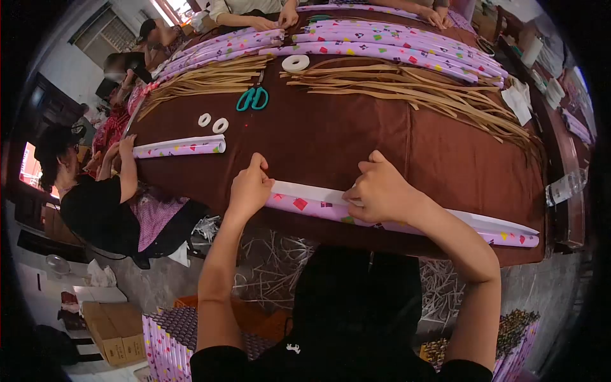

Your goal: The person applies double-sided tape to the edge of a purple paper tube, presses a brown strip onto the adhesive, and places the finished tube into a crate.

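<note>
Glossy lilac paper-like tube with coloured motifs [312, 205], partly rolled, white inner face showing, along near edge of brown cloth-covered table [305, 140]; step apparently in hand: rolling it closed; next move likely calls for even pressure along open seam; left hand [251, 190] curled, grasping left end; right hand [382, 191] knuckles up, fingers bent, pinching edge near middle

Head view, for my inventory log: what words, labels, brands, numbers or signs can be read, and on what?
None can be read.
Box: dark print, too small.
Red-and-white panel at left: too blurred.
White mark on the black top: too small to tell if letters.
Held roll: coloured shapes, no words that I can make out.
</note>
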Available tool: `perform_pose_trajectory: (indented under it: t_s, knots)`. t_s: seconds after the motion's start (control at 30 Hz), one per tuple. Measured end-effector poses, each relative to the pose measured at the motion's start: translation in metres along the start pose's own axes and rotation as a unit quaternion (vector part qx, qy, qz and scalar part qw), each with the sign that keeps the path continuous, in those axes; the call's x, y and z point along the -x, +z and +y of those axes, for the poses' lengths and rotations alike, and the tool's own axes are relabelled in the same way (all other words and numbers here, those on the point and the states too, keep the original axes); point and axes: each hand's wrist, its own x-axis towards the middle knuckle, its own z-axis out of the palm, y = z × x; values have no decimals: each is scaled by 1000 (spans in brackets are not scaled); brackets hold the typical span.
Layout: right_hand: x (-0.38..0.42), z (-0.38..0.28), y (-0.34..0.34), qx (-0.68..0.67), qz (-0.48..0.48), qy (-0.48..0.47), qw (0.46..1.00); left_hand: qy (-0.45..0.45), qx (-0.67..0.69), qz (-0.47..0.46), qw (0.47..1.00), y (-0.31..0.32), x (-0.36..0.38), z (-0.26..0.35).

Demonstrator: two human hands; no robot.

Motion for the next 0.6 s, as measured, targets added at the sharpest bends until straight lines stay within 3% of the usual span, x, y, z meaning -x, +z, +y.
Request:
perform_pose_trajectory:
  t_s: [0.1, 0.17, 0.3, 0.37, 0.4, 0.47, 0.53, 0.6]
  knots:
    - [0, 2, 1, -1, -4, -2, 1000, -7, -43, -39, 998, -9, -4, 2]
    - [0, 3, 3, 2, -2, -5, 1000, -33, -177, -33, 983, -17, -3, 8]
    - [-1, 3, 2, 1, -13, -2, 1000, -59, -156, -91, 982, -17, -3, 11]
    - [0, 4, 4, -7, -15, -10, 1000, 55, -219, 131, 965, -1, 10, 7]
    - [-1, 4, 2, -6, -15, -6, 1000, 86, -189, 181, 961, -3, 21, 23]
    - [-1, 3, 0, -4, -14, -16, 1000, 179, -18, 178, 968, 6, 39, 43]
    - [-1, 1, 3, -8, -12, -17, 1000, 303, -23, 128, 944, 21, 60, 62]
    - [-3, 2, -3, 5, -13, -16, 1000, 345, -11, 93, 934, 46, 69, 67]
